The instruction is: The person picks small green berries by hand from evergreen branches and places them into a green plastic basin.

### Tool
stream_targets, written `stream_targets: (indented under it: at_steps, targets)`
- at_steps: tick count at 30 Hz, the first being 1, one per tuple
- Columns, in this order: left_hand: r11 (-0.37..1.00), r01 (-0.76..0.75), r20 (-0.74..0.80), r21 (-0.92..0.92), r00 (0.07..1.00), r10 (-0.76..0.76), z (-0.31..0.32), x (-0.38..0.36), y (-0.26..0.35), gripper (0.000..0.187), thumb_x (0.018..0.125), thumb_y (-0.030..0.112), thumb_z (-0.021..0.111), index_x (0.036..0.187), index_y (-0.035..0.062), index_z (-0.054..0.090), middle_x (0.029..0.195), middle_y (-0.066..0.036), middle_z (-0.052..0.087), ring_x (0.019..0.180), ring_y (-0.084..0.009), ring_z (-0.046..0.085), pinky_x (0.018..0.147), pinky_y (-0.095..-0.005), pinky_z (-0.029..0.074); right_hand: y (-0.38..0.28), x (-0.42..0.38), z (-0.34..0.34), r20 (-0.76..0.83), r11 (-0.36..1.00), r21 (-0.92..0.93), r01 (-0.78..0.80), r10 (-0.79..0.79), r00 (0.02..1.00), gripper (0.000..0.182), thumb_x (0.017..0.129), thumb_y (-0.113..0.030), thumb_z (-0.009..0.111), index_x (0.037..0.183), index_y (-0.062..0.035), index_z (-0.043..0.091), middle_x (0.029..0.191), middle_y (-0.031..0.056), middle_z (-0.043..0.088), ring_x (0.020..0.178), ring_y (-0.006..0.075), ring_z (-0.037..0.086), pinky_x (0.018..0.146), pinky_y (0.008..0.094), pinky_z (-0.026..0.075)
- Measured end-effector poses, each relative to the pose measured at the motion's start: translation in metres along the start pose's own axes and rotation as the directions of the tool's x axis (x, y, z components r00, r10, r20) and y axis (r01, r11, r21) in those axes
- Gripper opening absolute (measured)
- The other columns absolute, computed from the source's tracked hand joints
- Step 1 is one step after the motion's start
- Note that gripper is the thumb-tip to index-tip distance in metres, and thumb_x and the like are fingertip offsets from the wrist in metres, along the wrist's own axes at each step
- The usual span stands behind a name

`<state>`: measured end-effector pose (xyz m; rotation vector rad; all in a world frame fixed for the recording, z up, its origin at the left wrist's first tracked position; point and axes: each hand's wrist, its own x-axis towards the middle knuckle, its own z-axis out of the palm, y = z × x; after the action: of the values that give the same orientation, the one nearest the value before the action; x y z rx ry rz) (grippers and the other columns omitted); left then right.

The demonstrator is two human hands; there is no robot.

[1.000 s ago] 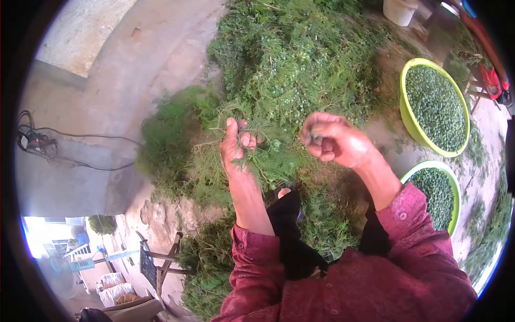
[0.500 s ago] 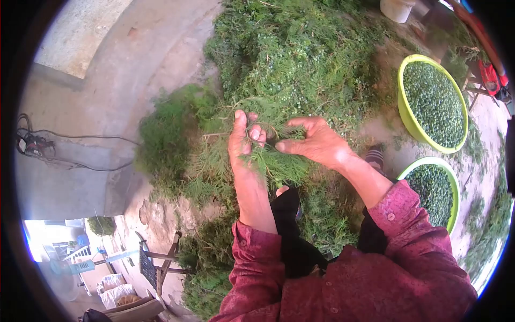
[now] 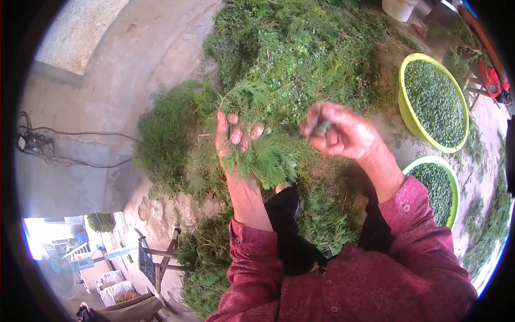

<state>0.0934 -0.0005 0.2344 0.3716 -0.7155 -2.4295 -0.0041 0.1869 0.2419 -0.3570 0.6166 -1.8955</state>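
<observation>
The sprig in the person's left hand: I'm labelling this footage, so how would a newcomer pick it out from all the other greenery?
Start at the big heap of cut green branches on the ground. Just below it, mid-frame, the left hand grips a leafy sprig. Unlike the loose cuttings around it, this sprig is lifted and fans downward from the closed fingers, beside the raised right hand.

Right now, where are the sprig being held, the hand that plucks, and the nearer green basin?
sprig [image 3: 268, 158], head view, on its hanging foliage.
right hand [image 3: 343, 134], head view, on the back of the hand.
nearer green basin [image 3: 455, 185], head view, on its right rim.
</observation>
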Motion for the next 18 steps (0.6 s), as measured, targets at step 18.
stream_targets:
  at_steps: [18]
  targets:
    - [0.986, 0.154, 0.181, -0.065, 0.973, -0.140, 0.006, 0.000, -0.029, 0.030, 0.092, 0.029, 0.039, 0.077, 0.0073, 0.052, 0.042, 0.006, 0.042, 0.033, -0.0072, 0.034, 0.047, -0.0247, 0.037, 0.031, 0.016, 0.005, 0.319, -0.198, -0.947, 0.252, -0.503, 0.803, 0.018, 0.076, -0.018, 0.061, 0.069, -0.0030, 0.055, 0.062, 0.0113, 0.056, 0.062, 0.0283, 0.057, 0.054, 0.0371, 0.045]
